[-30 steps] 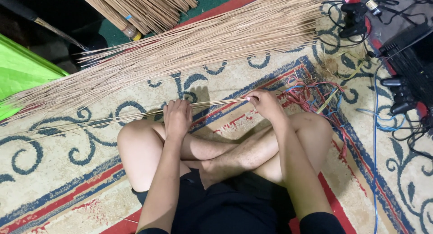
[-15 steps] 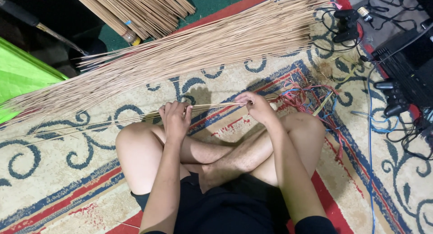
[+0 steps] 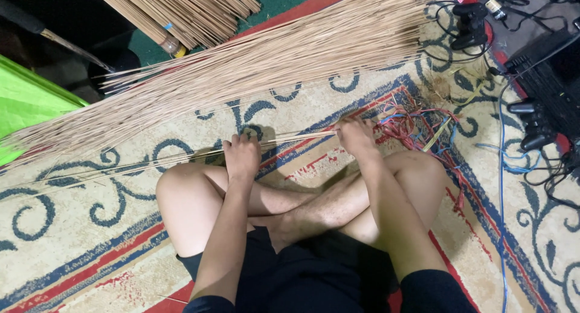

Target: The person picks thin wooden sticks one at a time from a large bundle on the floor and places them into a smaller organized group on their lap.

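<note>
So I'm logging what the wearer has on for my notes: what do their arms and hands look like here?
Both arms are bare from the hands up to near the shoulders, where dark, black-looking short sleeves begin. The left hand and right hand wear no gloves; no rings, watch or bands can be made out. The shorts are black too.

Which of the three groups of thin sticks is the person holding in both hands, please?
The small bunch stretched between the left hand and right hand; the big spread pile and far bundle lie untouched.
</note>
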